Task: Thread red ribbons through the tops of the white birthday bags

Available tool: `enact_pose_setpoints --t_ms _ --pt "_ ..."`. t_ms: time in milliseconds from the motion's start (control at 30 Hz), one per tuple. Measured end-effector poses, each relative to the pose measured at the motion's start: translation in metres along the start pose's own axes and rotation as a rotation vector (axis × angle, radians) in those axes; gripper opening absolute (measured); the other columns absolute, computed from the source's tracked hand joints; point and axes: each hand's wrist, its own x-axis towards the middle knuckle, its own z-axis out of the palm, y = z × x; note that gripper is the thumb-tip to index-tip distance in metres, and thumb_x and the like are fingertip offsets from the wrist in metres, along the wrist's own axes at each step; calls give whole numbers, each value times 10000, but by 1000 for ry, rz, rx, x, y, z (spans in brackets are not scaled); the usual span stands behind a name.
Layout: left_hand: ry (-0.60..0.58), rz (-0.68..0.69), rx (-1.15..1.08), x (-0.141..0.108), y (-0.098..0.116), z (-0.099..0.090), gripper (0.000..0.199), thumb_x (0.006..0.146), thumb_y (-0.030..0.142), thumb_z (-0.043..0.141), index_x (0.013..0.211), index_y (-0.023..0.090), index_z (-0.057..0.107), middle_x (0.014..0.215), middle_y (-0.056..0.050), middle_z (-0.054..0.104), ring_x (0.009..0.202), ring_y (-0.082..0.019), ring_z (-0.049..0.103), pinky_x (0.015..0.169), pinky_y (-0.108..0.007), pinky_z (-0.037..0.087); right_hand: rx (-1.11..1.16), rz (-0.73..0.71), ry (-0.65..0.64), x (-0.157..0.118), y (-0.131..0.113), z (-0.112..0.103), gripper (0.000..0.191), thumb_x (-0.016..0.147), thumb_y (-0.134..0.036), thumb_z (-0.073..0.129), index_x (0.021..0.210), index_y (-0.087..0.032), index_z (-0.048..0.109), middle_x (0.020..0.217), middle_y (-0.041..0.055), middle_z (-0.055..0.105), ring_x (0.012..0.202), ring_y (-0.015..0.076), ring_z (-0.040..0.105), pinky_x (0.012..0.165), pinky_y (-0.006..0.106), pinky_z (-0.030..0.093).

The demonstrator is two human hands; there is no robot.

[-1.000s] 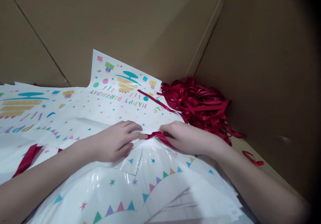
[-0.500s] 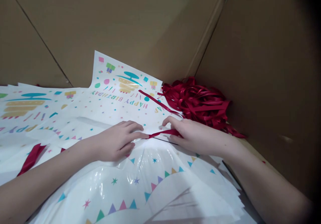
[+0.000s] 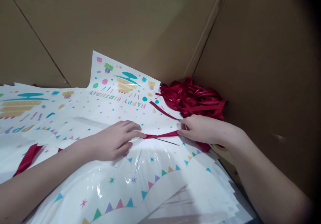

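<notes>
Red ribbon strip [image 3: 160, 136]: one, stretched nearly straight and level between the two hands, over the middle of the printed plastic sheets. Right hand [image 3: 200, 129]: narrow pinch, thumb and fingers closed on the strip's right end. Left hand [image 3: 112, 141]: spread flat and not closed around anything, its index fingertip [image 3: 141, 135] meeting the strip's left end.

Printed plastic sheets [image 3: 125, 96]: a glossy white stack under both hands, marked with "HAPPY BIRTHDAY", cakes, stars and bunting. One sheet's corner rose at 12 o'clock from the hands, close to the cardboard box wall [image 3: 250, 50]. The stack's loose, layered edges ran out at 5 o'clock from the right hand.

Second ribbon strip [image 3: 162, 110]: a short length lying on the sheets at 12 o'clock from the gap between the hands, its far end near the pile. Ribbon pile [image 3: 193, 100]: a dense red tangle packed into the box corner, just above the right hand's fingers. Ribbon piece [image 3: 27, 160]: a wider red length on the sheets, well out at 9 o'clock from the left hand.

Open room: broad between the hands and behind the sheets, along the bare cardboard. It was tight at 3 o'clock, where the right forearm ran close to the box wall.
</notes>
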Motion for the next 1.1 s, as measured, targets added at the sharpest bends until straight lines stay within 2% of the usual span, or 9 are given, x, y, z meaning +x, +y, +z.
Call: enact_pose_setpoints --t_ms 67,167,267,400,533,700,833,1000,1100 --pt "7 -1 1 0 0 0 474 954 228 481 1412 335 540 1415 -79 559 1246 -309 546 1058 -472 454 -36 -54 109 6 -4 5 212 919 -341 543 924 -187 687 832 97 700 687 242 633 563 325 423" --pt "-1 -3 7 0 -1 1 486 958 234 481 1430 341 525 1425 -80 551 1251 -312 543 1058 -476 452 -3 -354 209 9 -11 14 275 928 -303 559 1158 -214 679 1110 109 688 924 265 655 726 341 503" --pt "-15 -9 10 0 -2 1 492 969 240 468 1449 339 507 1438 -85 535 1266 -315 528 1066 -490 440 -89 -573 344 13 -17 26 233 937 -261 575 1120 -206 708 1268 133 617 1167 313 572 970 429 472" --pt "-9 -11 8 0 -2 2 498 966 236 472 1449 350 510 1425 -80 545 1251 -313 537 1061 -487 443 -99 -677 392 21 -24 37 172 955 -186 540 984 -189 709 1198 117 636 1170 275 555 1020 420 440" --pt "-4 -10 9 -1 -2 3 500 963 226 473 1447 348 506 1430 -78 539 1251 -307 532 1060 -478 444 -9 -565 284 19 -31 34 193 959 -190 493 836 -185 641 882 64 664 831 203 604 770 334 484" --pt "-4 -16 11 -1 -1 3 476 967 228 471 1424 349 526 1424 -73 542 1257 -306 525 1063 -482 441 332 -257 14 -3 -24 13 266 989 -332 468 1221 -249 568 715 -18 648 492 142 536 453 255 364" --pt "9 -1 -12 0 -2 2 474 964 225 474 1418 346 538 1420 -76 555 1248 -302 539 1055 -464 454 296 -85 -232 -11 -3 0 180 944 -350 505 989 -219 620 665 20 659 454 165 576 441 267 378" --pt "8 1 -15 -1 -3 1 461 971 245 468 1417 340 536 1427 -77 554 1255 -306 540 1067 -470 447 91 -74 2 1 7 2 195 818 -227 597 999 -225 668 862 80 721 652 213 648 521 284 416" --pt "22 3 -9 -2 -2 1 454 981 261 465 1421 342 538 1424 -81 560 1250 -308 547 1069 -466 448 131 -170 -88 6 2 4 227 832 -254 601 1048 -231 666 841 54 711 573 175 611 485 273 384"
